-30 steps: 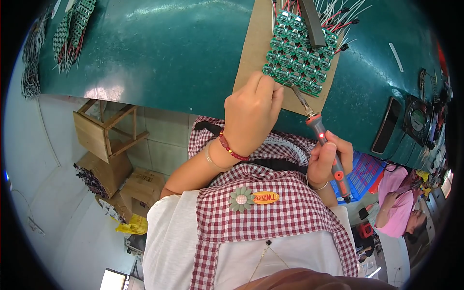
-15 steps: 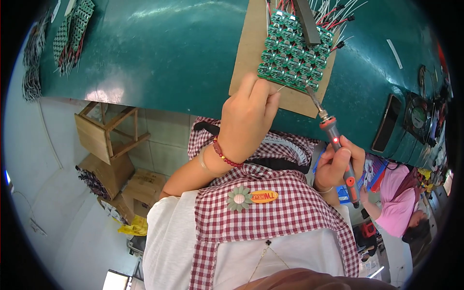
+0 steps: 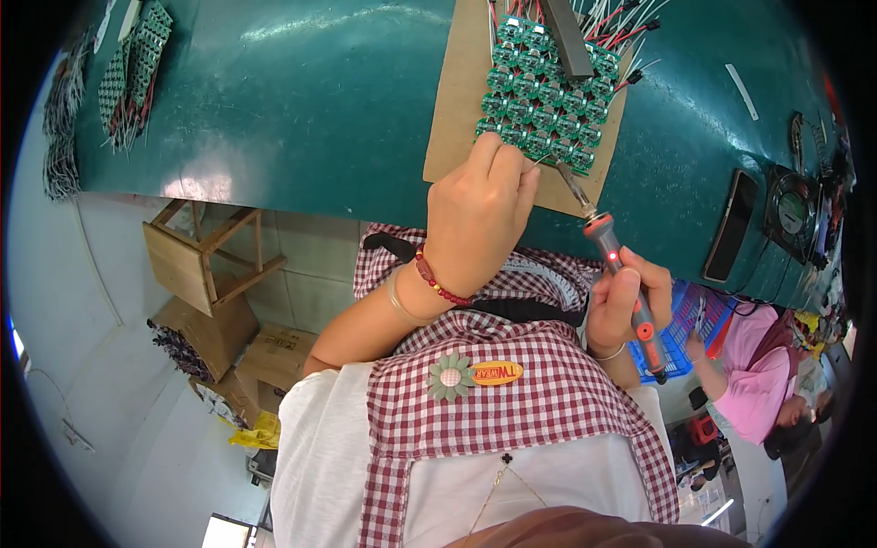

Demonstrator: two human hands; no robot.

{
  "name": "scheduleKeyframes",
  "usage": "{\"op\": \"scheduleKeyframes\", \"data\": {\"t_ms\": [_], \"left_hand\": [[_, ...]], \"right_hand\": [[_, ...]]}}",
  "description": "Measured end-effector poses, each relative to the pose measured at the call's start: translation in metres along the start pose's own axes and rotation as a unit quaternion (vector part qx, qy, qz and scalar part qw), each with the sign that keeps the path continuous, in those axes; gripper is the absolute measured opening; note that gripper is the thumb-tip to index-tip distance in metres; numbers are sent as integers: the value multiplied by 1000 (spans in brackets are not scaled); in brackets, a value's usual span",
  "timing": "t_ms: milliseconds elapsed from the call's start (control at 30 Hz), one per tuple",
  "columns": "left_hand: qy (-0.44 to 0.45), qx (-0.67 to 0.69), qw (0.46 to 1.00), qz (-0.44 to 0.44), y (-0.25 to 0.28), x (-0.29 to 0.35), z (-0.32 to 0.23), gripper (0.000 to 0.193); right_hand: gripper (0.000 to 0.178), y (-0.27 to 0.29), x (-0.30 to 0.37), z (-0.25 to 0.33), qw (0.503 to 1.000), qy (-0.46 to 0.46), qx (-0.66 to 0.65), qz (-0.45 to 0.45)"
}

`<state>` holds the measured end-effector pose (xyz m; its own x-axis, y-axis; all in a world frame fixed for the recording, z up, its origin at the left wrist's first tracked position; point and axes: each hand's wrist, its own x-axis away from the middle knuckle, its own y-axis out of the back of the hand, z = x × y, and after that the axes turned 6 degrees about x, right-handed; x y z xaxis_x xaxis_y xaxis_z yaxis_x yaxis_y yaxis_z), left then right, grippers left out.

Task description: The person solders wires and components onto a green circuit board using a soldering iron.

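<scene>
A panel of small green circuit boards (image 3: pixel 545 96) lies on a brown board (image 3: pixel 448 123), with a dark flat bar (image 3: pixel 571 44) across its far part. Red, white and black wires (image 3: pixel 630 27) stick out at its far and right sides. My left hand (image 3: pixel 484 205) is at the panel's near left edge, fingers pinched on a thin solder wire (image 3: pixel 541 160). A grey and red soldering iron (image 3: pixel 605 239), its small light glowing red, is wrapped in my right hand (image 3: pixel 630 297). Its tip is at the near edge of the panel, close to the wire's end; exact contact is too small to tell.
The green tabletop (image 3: pixel 320 110) carries more circuit panels (image 3: pixel 137 68) at far left. A phone (image 3: pixel 731 225), a small black fan (image 3: pixel 790 212) and a white strip (image 3: pixel 742 91) lie at right. A wooden stool (image 3: pixel 183 265) and cartons (image 3: pixel 274 356) stand left below; another person (image 3: pixel 754 374) is at right.
My right hand has moved the soldering iron left and slightly away from me, bringing its tip closer to the solder wire. The panel appears slightly further left in view. My left hand keeps its pinch.
</scene>
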<state>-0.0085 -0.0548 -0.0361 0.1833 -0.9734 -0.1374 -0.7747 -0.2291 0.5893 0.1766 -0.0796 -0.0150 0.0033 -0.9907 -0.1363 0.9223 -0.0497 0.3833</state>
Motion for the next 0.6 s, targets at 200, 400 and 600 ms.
{"op": "scheduleKeyframes", "data": {"t_ms": [200, 400, 600], "left_hand": [[3, -15, 1000, -16, -2, -1, -2, 15], [-7, -17, 1000, -20, -4, -4, -3, 15], [20, 4, 1000, -14, 1, 0, -2, 15]], "right_hand": [[18, -1, 5, -5, 1000, -19, -18, -14], [18, -3, 5, -2, 999, -19, -18, -34], [21, 7, -9, 8, 997, 39, 59, 13]]}}
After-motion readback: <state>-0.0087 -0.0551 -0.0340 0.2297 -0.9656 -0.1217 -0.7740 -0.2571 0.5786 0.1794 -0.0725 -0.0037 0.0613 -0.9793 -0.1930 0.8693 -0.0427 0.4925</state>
